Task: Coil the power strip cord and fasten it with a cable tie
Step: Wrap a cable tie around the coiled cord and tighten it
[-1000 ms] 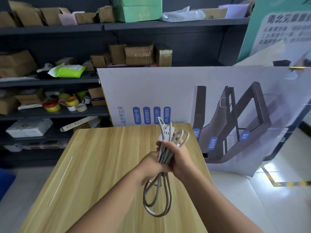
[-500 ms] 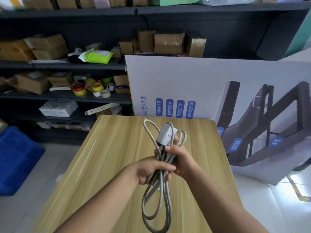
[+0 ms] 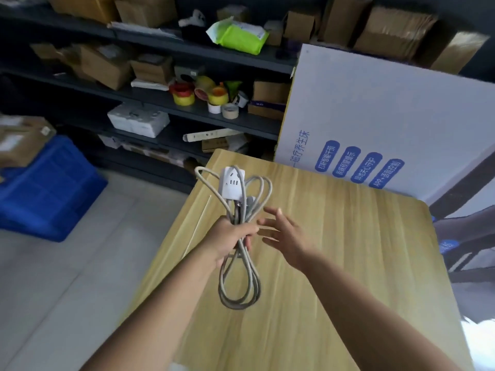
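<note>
Left grip (image 3: pixel 230 236) is clamped round the waist of the coiled power strip cord (image 3: pixel 238 290), fingers curled over the gathered strands so the loops cannot spring apart. Right grip (image 3: pixel 284 234) hovers just beside it on the right, fingers straight and spread, holding nothing. Held at its middle, the bundle hangs in the air over the wooden surface (image 3: pixel 334 263). The long loops drop below the left grip, while shorter loops and the white socket block (image 3: pixel 231 182) stand above it. I judge the coiling done and the fastening not yet begun, with one grip pinning the coil so that the other is free to fetch the tie. A thin pale strip (image 3: pixel 198 226), probably the cable tie, lies flat on the surface just left of the left grip, close to the edge. The right grip would have to cross the bundle to reach it. How the strands cross inside the fist is hidden. A grey shape just above the left grip, beside the block, may be the plug but is too blurred to name. Whether the right fingertips brush the cord cannot be told. The strip's locking head cannot be made out, and the near end of the surface is cut off by the frame.
</note>
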